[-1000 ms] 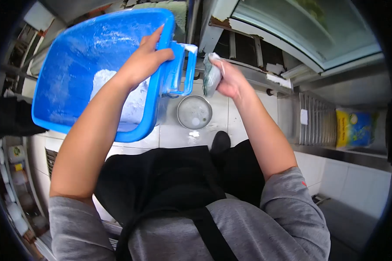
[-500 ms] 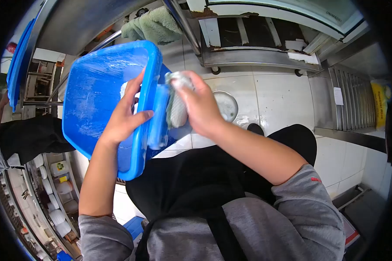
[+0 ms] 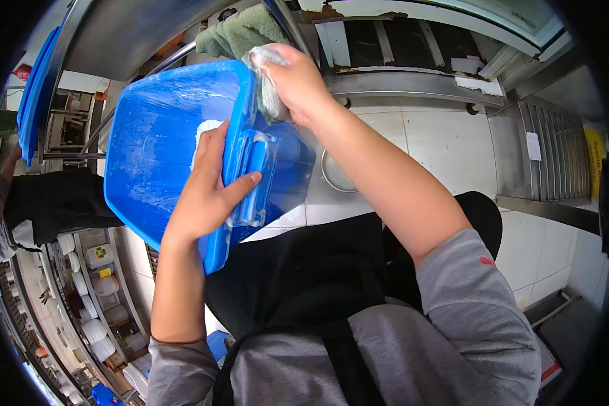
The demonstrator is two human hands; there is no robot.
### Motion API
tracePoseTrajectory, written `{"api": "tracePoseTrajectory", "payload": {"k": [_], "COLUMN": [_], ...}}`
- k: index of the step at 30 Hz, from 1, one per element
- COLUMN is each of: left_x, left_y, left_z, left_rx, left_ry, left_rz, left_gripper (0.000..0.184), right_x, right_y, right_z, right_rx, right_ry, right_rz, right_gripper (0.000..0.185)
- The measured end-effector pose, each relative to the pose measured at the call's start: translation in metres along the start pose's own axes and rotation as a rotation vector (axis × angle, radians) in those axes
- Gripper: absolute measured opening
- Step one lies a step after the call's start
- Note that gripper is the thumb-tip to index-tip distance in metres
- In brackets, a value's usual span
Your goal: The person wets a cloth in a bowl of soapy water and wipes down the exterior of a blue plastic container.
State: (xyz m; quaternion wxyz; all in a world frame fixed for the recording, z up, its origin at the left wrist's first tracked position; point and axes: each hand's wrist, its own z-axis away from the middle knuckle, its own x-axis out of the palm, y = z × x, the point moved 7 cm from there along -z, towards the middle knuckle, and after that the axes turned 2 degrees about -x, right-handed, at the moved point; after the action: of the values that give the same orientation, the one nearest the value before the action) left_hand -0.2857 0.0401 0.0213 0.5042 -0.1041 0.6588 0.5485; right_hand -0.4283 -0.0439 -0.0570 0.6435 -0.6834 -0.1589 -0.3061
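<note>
A large blue plastic bin (image 3: pixel 149 155) is tilted in front of me, its open mouth towards the left and its walls streaked with suds. My left hand (image 3: pixel 206 183) grips the near rim, fingers inside and thumb outside beside a blue latch-like handle (image 3: pixel 256 159). Behind those fingers, inside the bin, shows a white patch (image 3: pixel 205 132), foam or cloth, I cannot tell which. My right hand (image 3: pixel 294 78) is closed around a wet, foamy scrubbing cloth (image 3: pixel 269 91), pressed against the outer side of the rim near its far corner.
A round metal bowl (image 3: pixel 337 172) sits on the tiled floor (image 3: pixel 446 145) beyond the bin. A green towel (image 3: pixel 243 32) hangs over a metal bar. Shelves with containers (image 3: pixel 95 291) stand at left, near a person in dark clothing (image 3: pixel 54 206). A steel rack (image 3: pixel 413 84) lies ahead.
My right hand has moved the scrubbing cloth away from me along the rim, from beside the handle to the far corner. The bin and left hand have shifted slightly right.
</note>
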Motion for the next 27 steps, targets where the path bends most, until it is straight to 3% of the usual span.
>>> {"api": "tracePoseTrajectory", "payload": {"k": [4, 8, 12, 13, 15, 18, 22, 24, 26, 27], "left_x": [0.003, 0.004, 0.005, 0.005, 0.005, 0.005, 0.001, -0.005, -0.006, -0.016], "left_y": [-0.006, -0.009, -0.016, -0.017, -0.018, -0.026, -0.034, -0.037, -0.031, -0.048], "left_z": [-0.002, -0.007, -0.017, -0.02, -0.031, -0.047, -0.075, -0.091, -0.106, -0.124], "left_rx": [-0.001, 0.028, -0.013, -0.038, -0.036, -0.083, -0.117, -0.127, -0.163, -0.075], "left_ry": [-0.051, -0.037, -0.005, 0.014, 0.033, 0.073, 0.123, 0.198, 0.183, 0.287], "left_rz": [0.103, 0.149, 0.218, 0.231, 0.254, 0.273, 0.308, 0.156, 0.128, -0.045], "left_gripper": [0.081, 0.08, 0.075, 0.072, 0.071, 0.065, 0.062, 0.058, 0.054, 0.05], "right_x": [-0.003, -0.006, -0.004, -0.01, -0.045, -0.066, -0.084, -0.135, -0.202, -0.234], "right_y": [0.002, -0.001, 0.053, 0.067, 0.101, 0.168, 0.198, 0.201, 0.185, 0.188], "right_z": [0.036, 0.006, -0.024, -0.019, -0.005, 0.034, 0.064, 0.069, 0.069, 0.065], "right_rx": [-0.147, -0.236, 0.252, 0.253, 0.14, 0.198, 0.398, 0.558, 0.564, 0.498], "right_ry": [-0.004, 0.047, -0.033, -0.027, 0.225, 0.43, 0.378, 0.348, 0.293, 0.233], "right_rz": [0.001, 0.229, -0.292, -0.297, -0.134, -0.286, -0.413, -0.107, 0.579, 0.913], "right_gripper": [0.024, 0.021, 0.025, 0.025, 0.026, 0.025, 0.021, 0.02, 0.023, 0.025]}}
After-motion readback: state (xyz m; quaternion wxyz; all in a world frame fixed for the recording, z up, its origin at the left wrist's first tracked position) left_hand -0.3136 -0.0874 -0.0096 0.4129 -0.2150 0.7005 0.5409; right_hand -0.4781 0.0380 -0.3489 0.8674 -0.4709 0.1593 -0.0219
